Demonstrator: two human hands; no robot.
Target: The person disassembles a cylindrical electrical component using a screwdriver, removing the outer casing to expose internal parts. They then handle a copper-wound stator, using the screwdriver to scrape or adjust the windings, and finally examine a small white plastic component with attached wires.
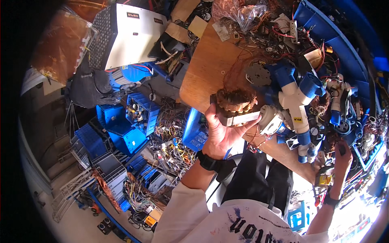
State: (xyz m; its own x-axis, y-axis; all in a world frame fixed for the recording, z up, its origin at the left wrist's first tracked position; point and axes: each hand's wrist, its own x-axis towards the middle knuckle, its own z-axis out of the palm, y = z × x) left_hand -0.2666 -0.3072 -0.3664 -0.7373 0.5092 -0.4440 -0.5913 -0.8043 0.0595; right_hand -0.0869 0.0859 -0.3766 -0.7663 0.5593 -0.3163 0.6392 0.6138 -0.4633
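My left hand grips a motor stator by its sides, with the thumb on one side and fingers on the other. The stator has a ring of copper windings on top and a pale label on its side. It is held just over the table's near edge. At the right, my right hand is closed around a small dark object that I cannot make out, among cables and parts. A white and blue plastic pipe-like fitting lies between my hands, beside a round white part.
The wooden table carries loose copper wire, a perforated metal disc and heaped parts. A large blue tray borders the heap. Left of me, wire piles and blue bins stand below a white metal case.
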